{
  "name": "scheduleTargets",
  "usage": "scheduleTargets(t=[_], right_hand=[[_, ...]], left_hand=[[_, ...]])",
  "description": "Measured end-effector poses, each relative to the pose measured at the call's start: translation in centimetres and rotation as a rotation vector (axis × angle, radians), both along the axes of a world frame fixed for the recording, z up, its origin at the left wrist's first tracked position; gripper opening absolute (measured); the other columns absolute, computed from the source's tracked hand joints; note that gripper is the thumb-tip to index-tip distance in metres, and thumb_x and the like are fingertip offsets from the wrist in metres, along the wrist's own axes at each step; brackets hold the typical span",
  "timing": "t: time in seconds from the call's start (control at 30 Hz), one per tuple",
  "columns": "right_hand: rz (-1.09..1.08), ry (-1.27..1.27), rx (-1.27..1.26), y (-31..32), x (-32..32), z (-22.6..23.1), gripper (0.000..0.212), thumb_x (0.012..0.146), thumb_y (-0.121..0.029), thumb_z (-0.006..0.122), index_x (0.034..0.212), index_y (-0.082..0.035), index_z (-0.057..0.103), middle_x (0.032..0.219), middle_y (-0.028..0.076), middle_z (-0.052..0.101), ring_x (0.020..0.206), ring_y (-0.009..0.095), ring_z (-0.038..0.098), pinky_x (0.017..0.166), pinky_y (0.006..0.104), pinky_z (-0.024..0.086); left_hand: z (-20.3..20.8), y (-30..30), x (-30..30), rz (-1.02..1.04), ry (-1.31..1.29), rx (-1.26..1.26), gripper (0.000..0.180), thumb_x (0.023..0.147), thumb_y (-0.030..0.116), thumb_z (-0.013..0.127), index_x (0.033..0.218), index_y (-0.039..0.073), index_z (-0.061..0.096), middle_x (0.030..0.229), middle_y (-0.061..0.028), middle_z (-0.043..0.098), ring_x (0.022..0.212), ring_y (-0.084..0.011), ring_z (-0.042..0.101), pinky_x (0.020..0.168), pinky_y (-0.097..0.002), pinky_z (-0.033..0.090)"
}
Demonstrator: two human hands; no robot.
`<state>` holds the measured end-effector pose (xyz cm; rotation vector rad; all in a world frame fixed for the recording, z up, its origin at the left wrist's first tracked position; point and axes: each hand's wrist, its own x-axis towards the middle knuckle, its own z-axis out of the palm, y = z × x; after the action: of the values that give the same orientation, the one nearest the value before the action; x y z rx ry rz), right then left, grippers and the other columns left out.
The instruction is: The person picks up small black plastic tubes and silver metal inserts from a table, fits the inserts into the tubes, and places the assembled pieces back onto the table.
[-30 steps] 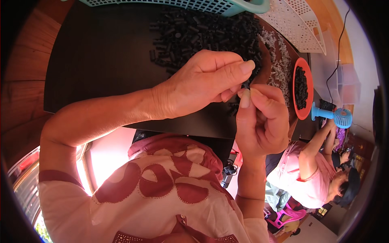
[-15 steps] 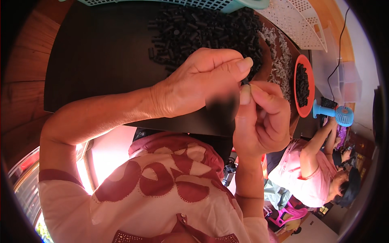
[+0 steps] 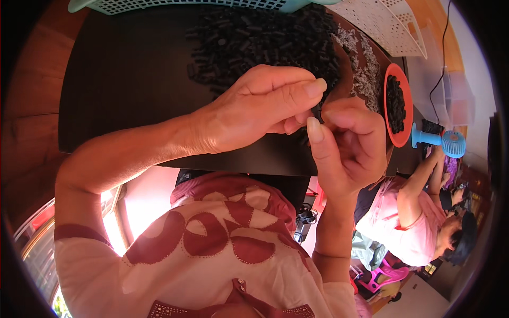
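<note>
My left hand [image 3: 265, 106] is closed in a pinch above the dark table. At its fingertips shows a bit of a small black piece [image 3: 317, 112], mostly hidden by the fingers. Close on its right, my right hand [image 3: 352, 146] has its fingers curled, thumb and forefinger near that piece. Whether anything sits inside the right hand's fingers is hidden. Beyond both hands spreads a heap of short black cylinders [image 3: 260, 45]. To the right of the heap lie many small clear or silvery bits [image 3: 366, 74] on the brown part of the table.
A green plastic basket [image 3: 185, 4] and a white perforated basket [image 3: 376, 24] stand along the far edge. At the right are an orange-red bowl [image 3: 407, 106] holding black pieces and a small blue fan [image 3: 450, 143]. Another person in pink [image 3: 408, 222] sits beyond.
My right hand's thumb and forefinger have parted, and the hand has shifted slightly right. The left hand stays nearly in place, its lower fingers now showing. The whole view has shifted a little.
</note>
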<state>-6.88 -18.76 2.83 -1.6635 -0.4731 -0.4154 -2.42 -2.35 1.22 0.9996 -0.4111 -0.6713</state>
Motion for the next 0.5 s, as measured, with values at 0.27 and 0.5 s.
scheduleTargets(t=[0.27, 0.5], right_hand=[[0.027, -0.144, -0.234, -1.3, 0.4, -0.5, 0.019, 0.077, 0.003, 0.071, 0.092, -0.001, 0.059, 0.076, 0.006, 0.059, 0.054, 0.008, 0.047, 0.046, 0.0206, 0.036], [0.043, 0.006, -0.349, -2.0, 1.1, 1.3, 0.033, 0.076, -0.011, 0.075, 0.104, 0.0, 0.063, 0.07, 0.005, 0.057, 0.055, 0.008, 0.05, 0.044, 0.0209, 0.036]], left_hand=[[0.1, 0.0, 0.2, -0.073, -0.001, -0.007, 0.035, 0.101, 0.033, 0.044, 0.09, 0.002, 0.055, 0.07, 0.0024, 0.045, 0.058, -0.0026, 0.035, 0.047, -0.0176, 0.025], [0.7, 0.0, 0.2, -0.159, 0.057, -0.01, 0.035, 0.099, 0.036, 0.05, 0.08, 0.007, 0.056, 0.068, 0.0044, 0.044, 0.058, -0.0031, 0.037, 0.048, -0.0183, 0.029]])
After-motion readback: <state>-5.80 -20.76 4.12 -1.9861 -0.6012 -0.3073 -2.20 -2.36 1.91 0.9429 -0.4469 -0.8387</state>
